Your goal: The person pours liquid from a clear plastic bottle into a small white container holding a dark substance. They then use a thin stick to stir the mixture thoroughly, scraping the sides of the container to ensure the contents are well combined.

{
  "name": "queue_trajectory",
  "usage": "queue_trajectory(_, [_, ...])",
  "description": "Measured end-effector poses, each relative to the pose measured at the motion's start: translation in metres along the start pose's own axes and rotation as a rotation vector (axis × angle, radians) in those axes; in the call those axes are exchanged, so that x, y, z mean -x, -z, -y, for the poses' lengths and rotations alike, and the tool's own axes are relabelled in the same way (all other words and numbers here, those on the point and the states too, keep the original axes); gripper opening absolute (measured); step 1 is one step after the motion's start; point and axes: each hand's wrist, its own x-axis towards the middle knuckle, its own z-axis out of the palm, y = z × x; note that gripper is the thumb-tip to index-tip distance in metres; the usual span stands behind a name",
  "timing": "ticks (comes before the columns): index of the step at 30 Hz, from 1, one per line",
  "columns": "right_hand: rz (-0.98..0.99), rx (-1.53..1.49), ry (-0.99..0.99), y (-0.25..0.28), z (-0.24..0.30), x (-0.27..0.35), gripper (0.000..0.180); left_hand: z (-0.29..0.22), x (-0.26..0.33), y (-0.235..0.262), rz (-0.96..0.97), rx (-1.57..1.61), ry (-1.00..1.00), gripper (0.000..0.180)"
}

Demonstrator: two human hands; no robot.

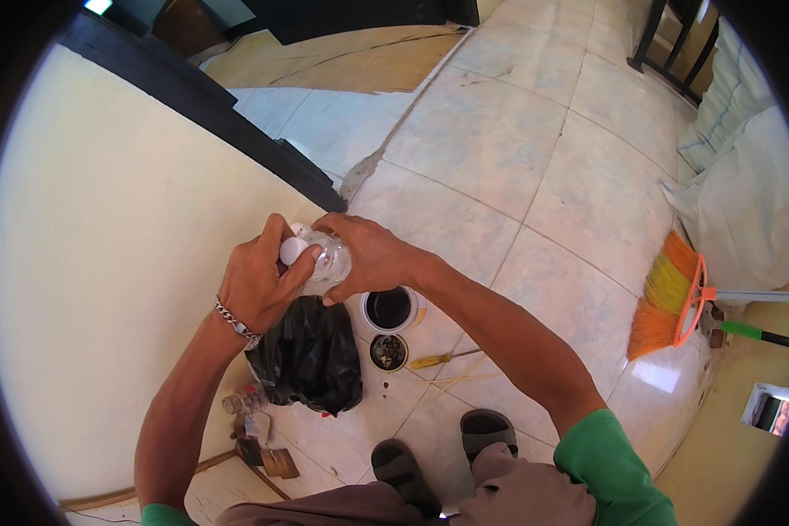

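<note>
A clear plastic bottle (333, 263) with a white cap is held up in front of me, over a black plastic bag (311, 359). My left hand (267, 273), with a chain bracelet at the wrist, grips it by the cap end, its thumb against the cap. Around the bottle's body curls my right hand (373, 254). Whether liquid is inside I cannot tell. On the floor below stands an open can (389, 309) of dark paint. Its round lid (388, 352) lies beside it, next to a screwdriver (432, 360) with a yellow handle.
Thin sticks (460, 379) lie past the screwdriver. Left of the bag, by the wall, are a plastic bottle (244, 400) and what looks like a paintbrush (276, 463). My sandals (403, 473) are close by. An orange broom (671, 298) and white sacks (745, 193) line the right side.
</note>
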Motion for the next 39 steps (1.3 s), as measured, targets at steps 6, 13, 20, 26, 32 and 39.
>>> queue_trajectory(6, [-0.137, 0.001, -0.099, 0.026, -0.003, 0.052, 0.083, 0.067, 0.035, -0.023, -0.005, -0.062, 0.13, 0.028])
queue_trajectory(13, [-0.216, 0.181, -0.439, 0.043, -0.008, 0.191, 0.037, 0.122, 0.058, -0.069, 0.06, -0.153, 0.254, 0.028])
queue_trajectory(20, [0.151, 0.623, -0.291, -0.038, -0.026, 0.278, 0.026, 0.155, 0.067, -0.104, 0.081, -0.193, 0.316, 0.031])
queue_trajectory(26, [0.154, 0.829, -0.235, -0.068, -0.043, 0.32, 0.022, 0.17, 0.064, -0.111, 0.037, -0.148, 0.374, 0.035])
queue_trajectory(32, [-0.04, 0.812, -0.251, -0.072, -0.026, 0.319, 0.016, 0.151, 0.065, -0.097, -0.103, -0.385, 0.298, 0.045])
queue_trajectory(39, [-0.372, -0.545, -0.852, -0.033, 0.042, 0.271, 0.009, -0.02, 0.101, -0.085, 0.015, 0.376, -0.046, 0.029])
